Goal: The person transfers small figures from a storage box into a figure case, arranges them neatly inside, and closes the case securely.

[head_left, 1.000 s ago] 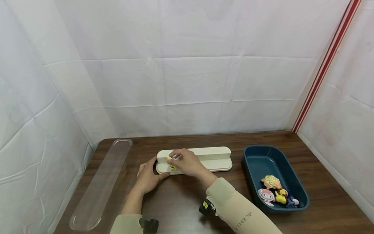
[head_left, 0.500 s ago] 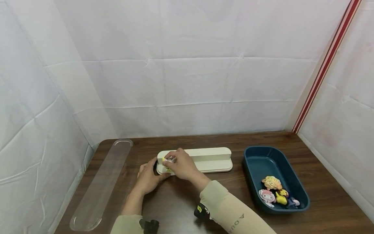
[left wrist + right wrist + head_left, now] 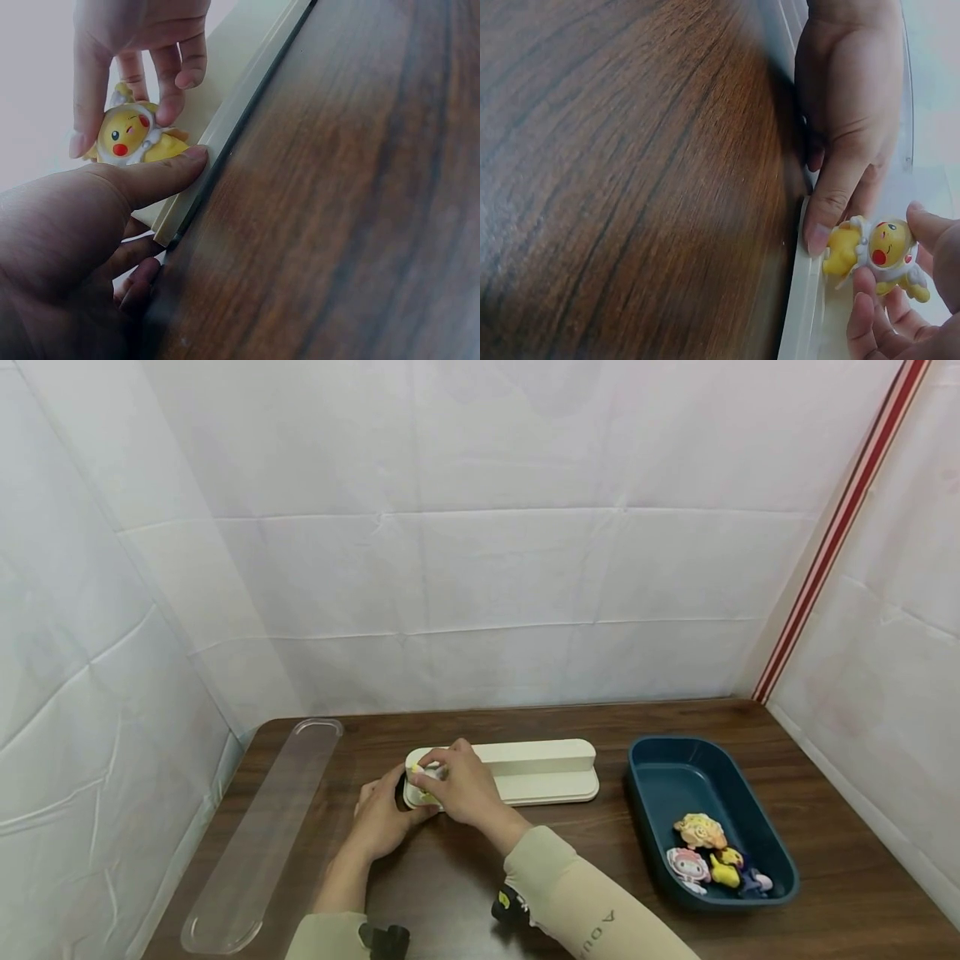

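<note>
A small yellow figurine point(image 3: 131, 137) is pinched by the fingers of the right hand point(image 3: 459, 787) at the left end of a cream stand point(image 3: 525, 770), centre of the head view. In the left wrist view the figurine is seen at upper left, its face with red cheeks turned to the camera, fingertips point(image 3: 81, 142) set around it. The left hand point(image 3: 384, 817) is placed against the stand's left end, thumb point(image 3: 161, 172) pressed on the front edge, other fingers curled at the end of the base. In the right wrist view the figurine point(image 3: 876, 253) is at lower right, just beside that thumb. A clear lid point(image 3: 262, 831) lies at far left on the wooden table point(image 3: 465, 877). A dark blue tray point(image 3: 660, 768) at right holds more small figures point(image 3: 712, 852).
</note>
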